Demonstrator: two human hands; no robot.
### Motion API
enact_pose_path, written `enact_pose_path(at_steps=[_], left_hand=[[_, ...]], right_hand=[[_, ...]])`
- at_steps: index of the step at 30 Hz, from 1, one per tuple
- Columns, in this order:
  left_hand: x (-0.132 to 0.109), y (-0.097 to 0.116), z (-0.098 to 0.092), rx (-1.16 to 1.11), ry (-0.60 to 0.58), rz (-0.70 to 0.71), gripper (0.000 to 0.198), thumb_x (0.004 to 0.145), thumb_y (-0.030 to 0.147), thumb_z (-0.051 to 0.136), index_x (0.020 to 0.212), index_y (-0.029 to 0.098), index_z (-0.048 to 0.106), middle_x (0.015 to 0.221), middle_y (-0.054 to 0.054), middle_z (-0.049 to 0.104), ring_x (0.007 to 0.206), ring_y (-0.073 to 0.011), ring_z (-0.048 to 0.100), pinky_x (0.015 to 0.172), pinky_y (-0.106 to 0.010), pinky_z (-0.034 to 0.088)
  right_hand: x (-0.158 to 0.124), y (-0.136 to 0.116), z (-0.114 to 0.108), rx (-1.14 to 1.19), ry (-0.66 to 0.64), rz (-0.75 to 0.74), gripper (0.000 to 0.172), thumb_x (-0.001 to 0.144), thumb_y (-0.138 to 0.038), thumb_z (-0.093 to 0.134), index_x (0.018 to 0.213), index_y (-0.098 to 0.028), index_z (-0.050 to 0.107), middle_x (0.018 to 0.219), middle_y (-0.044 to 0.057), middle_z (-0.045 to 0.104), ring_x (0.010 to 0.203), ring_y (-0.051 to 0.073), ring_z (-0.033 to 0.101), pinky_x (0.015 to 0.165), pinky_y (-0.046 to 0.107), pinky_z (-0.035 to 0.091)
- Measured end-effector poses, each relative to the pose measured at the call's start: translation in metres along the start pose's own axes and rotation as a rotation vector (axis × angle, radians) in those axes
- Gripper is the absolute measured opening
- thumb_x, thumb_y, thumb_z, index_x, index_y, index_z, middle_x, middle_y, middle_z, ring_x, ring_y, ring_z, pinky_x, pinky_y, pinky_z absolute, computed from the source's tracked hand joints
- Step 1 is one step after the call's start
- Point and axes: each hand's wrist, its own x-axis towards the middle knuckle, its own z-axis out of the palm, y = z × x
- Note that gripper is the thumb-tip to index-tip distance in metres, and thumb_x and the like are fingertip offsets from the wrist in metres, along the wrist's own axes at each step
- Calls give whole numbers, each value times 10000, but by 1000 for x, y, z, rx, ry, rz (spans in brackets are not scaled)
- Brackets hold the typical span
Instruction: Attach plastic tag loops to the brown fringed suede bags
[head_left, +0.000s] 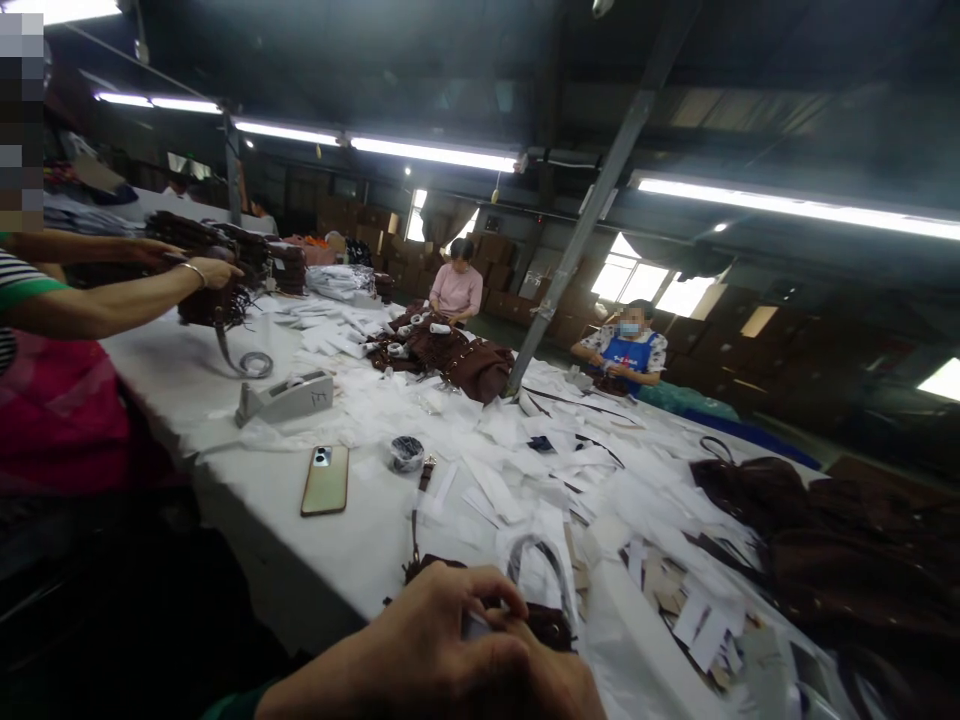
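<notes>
At the bottom centre, my left hand (420, 640) and my right hand (551, 675) meet with curled fingers. Both are closed, and a small whitish bit shows between them; what they grip is mostly hidden. Just behind them lies a dark brown bag (555, 625), partly covered by my hands. From it a wrapped, looped handle (541, 550) rises on the right. A thin brown strap with a buckle (426, 475) stretches away across the white table on the left.
On the white table (247, 520) are a phone (325, 482), a tape roll (407, 454), a grey tape dispenser (286, 398) and scattered white paper. Brown bags (840, 540) pile up at right. A co-worker's arm (150, 285) reaches in from the left; two people work across the table.
</notes>
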Motion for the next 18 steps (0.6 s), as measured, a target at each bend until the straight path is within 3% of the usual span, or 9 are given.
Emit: enact_pose_path(at_steps=[4, 6, 9, 11, 14, 18], left_hand=[[6, -4, -26, -429, 330, -11, 260, 743, 387, 684, 770, 136, 625, 516, 37, 512, 426, -54, 399, 410, -158, 276], [5, -6, -48, -590, 532, 5, 279, 687, 376, 741, 758, 140, 609, 489, 60, 482, 383, -38, 379, 366, -134, 277], [1, -8, -80, -671, 761, -16, 297, 638, 330, 780, 808, 147, 620, 543, 59, 531, 373, -43, 451, 346, -123, 372], [0, -11, -95, -689, 851, -36, 284, 640, 285, 775, 842, 151, 626, 567, 59, 550, 373, -50, 489, 350, -130, 419], [4, -21, -109, -758, 967, -52, 213, 679, 199, 727, 861, 152, 626, 540, 74, 529, 333, -47, 473, 316, -121, 393], [18, -38, -111, -842, 1027, -134, 165, 707, 142, 685, 859, 144, 622, 538, 72, 533, 309, -37, 440, 289, -112, 336]], right_hand=[[2, 22, -23, 117, 56, 95, 225, 902, -374, 457, 978, -218, 600, 743, 10, 699, 615, 143, 668, 556, 188, 504], [0, 46, -38, -6, 136, 77, 254, 913, -303, 396, 971, -198, 620, 823, 58, 711, 705, 169, 680, 620, 226, 521], [2, 85, -56, -250, 162, 94, 297, 905, -246, 352, 1024, -170, 614, 899, 102, 706, 753, 196, 679, 632, 263, 517], [6, 108, -60, -395, 151, 115, 310, 897, -206, 337, 1033, -160, 612, 930, 120, 700, 779, 210, 675, 645, 276, 510], [12, 136, -52, -547, 171, 147, 334, 873, -148, 318, 1020, -152, 617, 972, 143, 691, 825, 230, 665, 698, 307, 505], [7, 159, -27, -617, 133, 297, 294, 850, -91, 356, 974, -182, 607, 901, 98, 699, 784, 210, 665, 679, 288, 482]])
